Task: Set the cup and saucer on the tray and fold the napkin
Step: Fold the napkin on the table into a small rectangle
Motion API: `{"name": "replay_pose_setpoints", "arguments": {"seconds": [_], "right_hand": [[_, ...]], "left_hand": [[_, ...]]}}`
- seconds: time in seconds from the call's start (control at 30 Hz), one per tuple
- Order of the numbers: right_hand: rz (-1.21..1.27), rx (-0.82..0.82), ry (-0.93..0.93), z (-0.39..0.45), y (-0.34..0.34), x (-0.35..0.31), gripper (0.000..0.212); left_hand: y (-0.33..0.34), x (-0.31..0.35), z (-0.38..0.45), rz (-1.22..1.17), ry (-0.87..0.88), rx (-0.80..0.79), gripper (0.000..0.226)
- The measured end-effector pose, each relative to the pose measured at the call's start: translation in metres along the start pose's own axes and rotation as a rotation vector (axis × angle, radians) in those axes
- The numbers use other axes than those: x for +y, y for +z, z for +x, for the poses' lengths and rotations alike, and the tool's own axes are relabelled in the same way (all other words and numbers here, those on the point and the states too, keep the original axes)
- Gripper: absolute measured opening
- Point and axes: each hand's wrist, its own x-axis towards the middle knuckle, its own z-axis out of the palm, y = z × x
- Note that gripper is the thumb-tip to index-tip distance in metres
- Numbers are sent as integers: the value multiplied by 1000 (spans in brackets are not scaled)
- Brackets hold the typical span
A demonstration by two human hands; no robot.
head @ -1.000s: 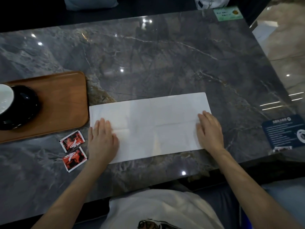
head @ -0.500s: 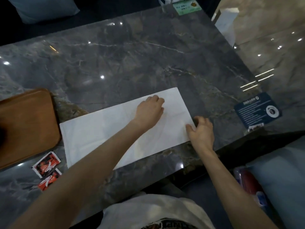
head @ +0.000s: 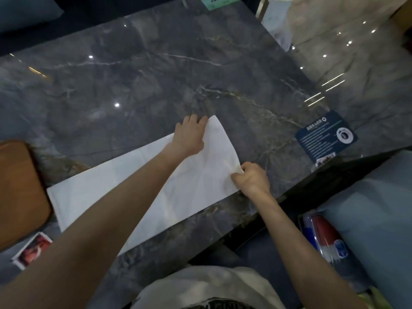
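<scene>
White napkin [head: 138,195] lies flat as a long strip on the dark marble bench [head: 133,85], running diagonally from lower left, near the tray, to the right end near the bench's front edge. Left hand [head: 189,136] reaches across the body to the far right corner of the napkin — fingers curled over that corner edge, gripping it; the fingertips are tucked out of sight, so how much cloth they hold is unclear. Right hand [head: 252,179] pinches the near right corner, thumb and fingers closed on a small bunched fold of cloth, with wrinkles radiating from the pinch. The left forearm crosses over the middle of the napkin and hides a good part of it. Brown wooden tray [head: 20,192] sits at the left, cut off by the frame edge — only its right portion with the rounded corner shows, and its right edge is just beside the napkin's left end; contact cannot be told. Cup and saucer are not in view; whether they sit on the hidden part of the tray cannot be told. Red-and-white packet [head: 33,249] lies on the bench near the lower left, partly covered by the left arm, print blurred. Dark blue card [head: 325,136] lies at the right edge of the bench, text too small to read. Green card [head: 219,1] at the far edge is cut off at the top. Blue cushion [head: 379,219] sits lower right, with a red-and-blue plastic pack [head: 323,237] beside it, blurred.
</scene>
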Motion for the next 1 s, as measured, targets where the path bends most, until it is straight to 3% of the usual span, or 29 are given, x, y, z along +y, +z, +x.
{"name": "replay_pose_setpoints", "arguments": {"seconds": [0.23,0.33,0.43,0.57,0.83,1.0], "right_hand": [[267,-84,-48,-7,-9,-6,12],[470,-170,-54,-10,-17,-6,9],[569,-153,-119,-14,-27,-8,10],[678,-144,-190,-22,-39,-23,13],[595,-345,-512,-59,-45,-83,9],[575,-497,-618,-88,-22,-111,21]], "left_hand": [[-4,-4,9,-242,-118,-73,45],[-9,-7,9,-500,-193,1,12],[-21,-12,5,-811,-222,63,25],[-48,-22,-8,-1022,-229,128,30],[-90,-60,-52,-1329,-272,208,21],[-98,-93,-83,-1322,-326,254,30]]}}
